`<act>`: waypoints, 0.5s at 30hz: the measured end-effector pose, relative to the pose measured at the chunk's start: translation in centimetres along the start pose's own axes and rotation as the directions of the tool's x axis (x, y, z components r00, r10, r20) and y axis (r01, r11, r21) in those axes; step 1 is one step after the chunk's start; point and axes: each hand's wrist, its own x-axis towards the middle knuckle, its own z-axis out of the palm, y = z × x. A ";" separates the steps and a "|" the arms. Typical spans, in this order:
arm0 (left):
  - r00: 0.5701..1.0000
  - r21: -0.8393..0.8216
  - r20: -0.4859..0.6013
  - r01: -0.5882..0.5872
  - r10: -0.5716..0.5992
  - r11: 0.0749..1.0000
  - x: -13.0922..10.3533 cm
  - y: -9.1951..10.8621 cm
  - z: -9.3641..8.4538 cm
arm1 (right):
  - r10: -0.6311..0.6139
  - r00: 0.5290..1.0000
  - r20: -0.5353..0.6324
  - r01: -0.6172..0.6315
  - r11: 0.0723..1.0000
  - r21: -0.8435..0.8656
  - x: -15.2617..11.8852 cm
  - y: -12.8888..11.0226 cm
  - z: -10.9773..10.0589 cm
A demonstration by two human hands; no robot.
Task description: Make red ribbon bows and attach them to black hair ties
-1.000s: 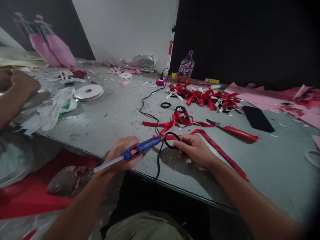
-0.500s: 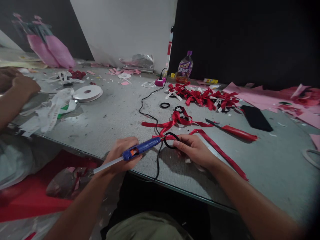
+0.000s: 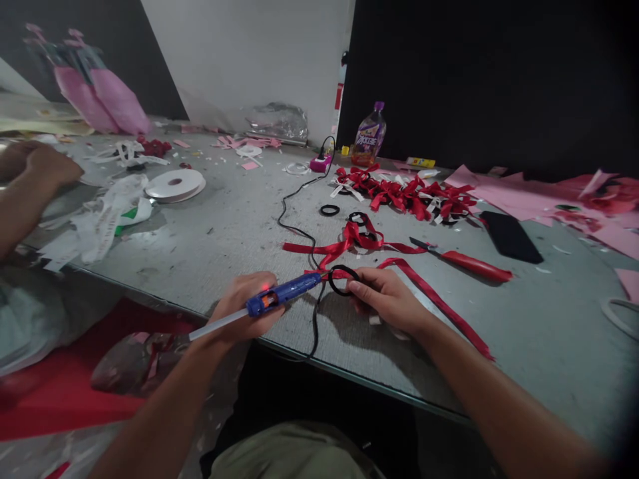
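Observation:
My left hand is closed round a blue hot glue gun, with a pale glue stick sticking out of its back end. The gun's nozzle points right, up against or just beside a black hair tie. Thumb and fingers of my right hand pinch the hair tie's right side. A red ribbon runs by the hair tie and trails right over the table; whether my right fingers grip it too is hidden. Just beyond lie a red ribbon bow and a loose black hair tie.
A black cord crosses the table to a pink plug adapter. A red-handled knife, a phone and a heap of red bows lie right. A bottle stands behind. At left are a ribbon spool and another person's hand.
A red light now shows on the glue gun near my left fingers. Both my hands hold almost the same place. The other person's hand at left has shifted slightly.

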 end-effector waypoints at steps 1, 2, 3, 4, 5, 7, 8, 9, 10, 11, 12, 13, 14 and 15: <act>1.000 -0.003 -0.003 -0.005 0.005 1.000 0.0 0.0 0.0 | 0.001 1.000 -0.002 -0.001 1.000 0.010 0.0 0.0 0.0; 1.000 -0.005 -0.007 -0.009 0.009 1.000 0.0 0.1 0.0 | 0.003 1.000 -0.006 -0.002 1.000 0.023 0.0 0.1 -0.1; 1.000 -0.007 -0.015 -0.012 0.012 1.000 0.1 0.1 0.0 | 0.007 1.000 -0.007 -0.007 0.999 0.036 0.1 0.1 -0.1; 1.000 -0.008 -0.025 -0.014 0.014 1.000 0.1 0.2 0.0 | 0.013 1.000 -0.012 -0.013 0.999 0.053 0.1 0.1 -0.1; 0.999 -0.010 -0.036 -0.016 0.015 1.000 0.1 0.2 0.0 | 0.021 1.000 -0.017 -0.019 0.997 0.074 0.1 0.1 -0.1; 0.999 -0.024 -0.050 -0.020 0.019 1.000 0.1 0.2 0.0 | 0.037 0.999 -0.030 -0.033 0.991 0.133 0.1 0.1 -0.1; 0.998 -0.044 -0.053 -0.029 0.027 0.999 0.0 0.1 0.0 | 0.043 0.998 -0.039 -0.036 0.985 0.171 0.1 0.2 -0.1; 0.998 -0.070 -0.052 -0.038 0.034 0.997 0.0 0.1 0.0 | 0.048 0.998 -0.048 -0.037 0.976 0.212 0.1 0.2 -0.1; 0.998 -0.101 -0.050 -0.040 0.035 0.994 -0.2 0.0 -0.1 | 0.055 0.997 -0.057 -0.039 0.965 0.260 0.2 0.3 -0.1; 0.999 -0.140 -0.052 -0.022 0.015 0.990 -0.3 -0.1 -0.1 | 0.064 0.996 -0.065 -0.041 0.951 0.307 0.2 0.4 -0.1; 0.998 -0.181 -0.057 0.009 -0.020 0.984 -0.4 -0.1 -0.1 | 0.071 0.995 -0.074 -0.041 0.936 0.350 0.2 0.5 -0.1; 0.997 -0.211 -0.058 0.045 -0.058 0.976 -0.6 -0.2 -0.1 | 0.075 0.994 -0.082 -0.038 0.921 0.387 0.3 0.6 -0.2; 0.988 -0.251 -0.084 0.104 -0.129 0.963 -0.7 -0.2 -0.1 | 0.076 0.993 -0.090 -0.031 0.908 0.417 0.3 0.7 -0.2; 0.968 -0.300 -0.126 0.172 -0.217 0.938 -0.8 -0.3 0.0 | 0.072 0.993 -0.097 -0.022 0.898 0.440 0.4 0.8 -0.3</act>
